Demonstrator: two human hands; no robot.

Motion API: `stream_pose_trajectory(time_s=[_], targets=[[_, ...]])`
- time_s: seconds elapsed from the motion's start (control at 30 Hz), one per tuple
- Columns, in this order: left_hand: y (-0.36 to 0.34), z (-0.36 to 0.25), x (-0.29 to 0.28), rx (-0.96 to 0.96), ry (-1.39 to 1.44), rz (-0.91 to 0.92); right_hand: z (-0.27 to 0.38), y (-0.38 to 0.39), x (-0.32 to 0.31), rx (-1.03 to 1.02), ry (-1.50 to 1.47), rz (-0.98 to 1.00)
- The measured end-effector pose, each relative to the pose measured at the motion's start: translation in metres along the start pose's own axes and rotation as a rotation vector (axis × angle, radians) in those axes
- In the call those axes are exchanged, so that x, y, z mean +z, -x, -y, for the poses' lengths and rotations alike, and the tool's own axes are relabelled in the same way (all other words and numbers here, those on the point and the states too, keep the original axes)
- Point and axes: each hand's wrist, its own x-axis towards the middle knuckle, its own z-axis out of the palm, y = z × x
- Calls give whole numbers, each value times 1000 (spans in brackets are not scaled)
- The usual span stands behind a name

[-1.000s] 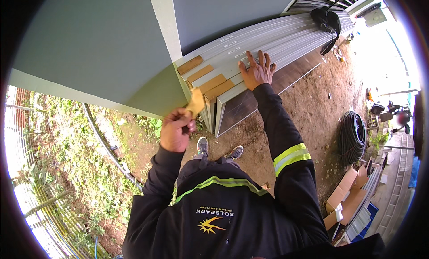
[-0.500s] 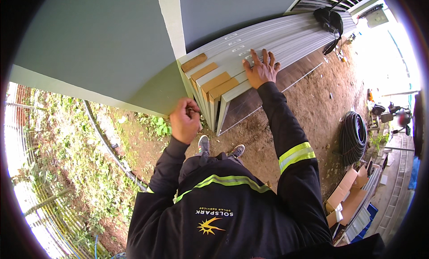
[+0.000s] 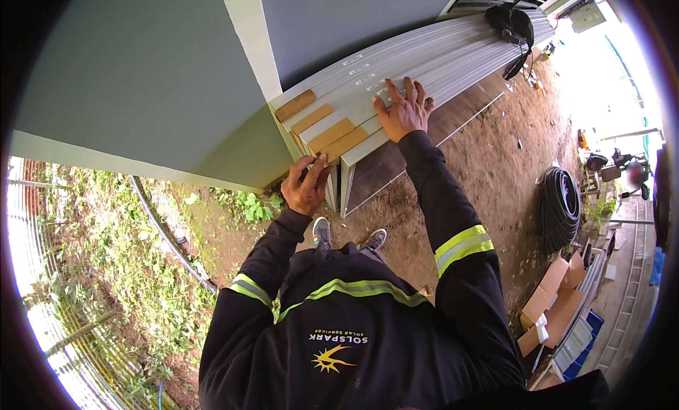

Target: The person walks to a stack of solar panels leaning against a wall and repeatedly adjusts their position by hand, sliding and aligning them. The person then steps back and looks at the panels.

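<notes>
Bent fingers of the left hand (image 3: 304, 187) meet a brown corner strip (image 3: 344, 144); whether they pinch it, I cannot tell. The right hand (image 3: 407, 113) spreads its fingers over silver-framed panels (image 3: 460, 49) standing on edge beside a grey wall (image 3: 353, 21). Bare soil (image 3: 488, 155) surrounds their outer side; coiled black tubing (image 3: 549, 219) lies farther right.

Head-worn L cam, wide fisheye, facing down over wearer's torso (image 3: 410, 346), v. near; ground (image 3: 502, 169) farther off
</notes>
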Motion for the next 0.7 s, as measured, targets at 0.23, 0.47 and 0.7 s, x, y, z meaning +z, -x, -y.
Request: stream_pose_trajectory(time_s=[0.23, 0.47, 0.7], targets=[[-20, 12, -10, 127, 89, 144, -1, -1, 1, -6, -1, -15], [-35, 14, -15, 179, 163, 223, -4, -1, 4, -12, -18, -42], [-40, 25, -19, 239, 181, 318, -4, -1, 7, -15, 28, -74]])
